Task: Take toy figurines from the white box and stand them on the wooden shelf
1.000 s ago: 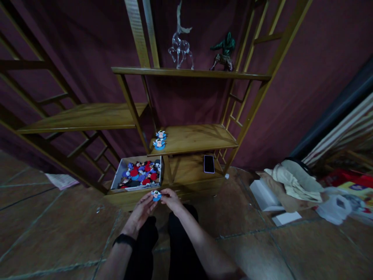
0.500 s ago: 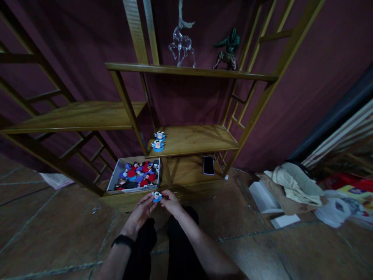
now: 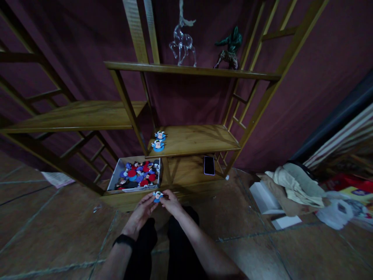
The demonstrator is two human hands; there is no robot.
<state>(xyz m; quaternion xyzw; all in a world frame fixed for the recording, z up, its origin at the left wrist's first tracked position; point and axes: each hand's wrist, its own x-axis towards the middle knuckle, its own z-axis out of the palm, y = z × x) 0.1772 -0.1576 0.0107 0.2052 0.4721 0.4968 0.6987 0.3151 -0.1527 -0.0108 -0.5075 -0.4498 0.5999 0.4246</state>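
Note:
A small blue toy figure (image 3: 157,195) is pinched between the fingertips of my left hand (image 3: 141,214) and my right hand (image 3: 171,202), just in front of the lowest shelf. Right behind it stands an open box (image 3: 116,175) filled with several blue and red figures (image 3: 139,175). Two more blue figures (image 3: 159,140) sit at the left end of the middle wooden shelf (image 3: 198,139). A dark band is on my left wrist.
A phone (image 3: 209,165) lies on the bottom shelf. A glass deer (image 3: 182,42) and a green figurine (image 3: 229,48) stand on the upper shelf. Cloth, white boxes and bags (image 3: 291,190) are piled on the tiled floor at right. A paper (image 3: 56,179) lies at left.
My hands and the figure stay almost in place, with only small finger shifts around it. The view has tilted a little.

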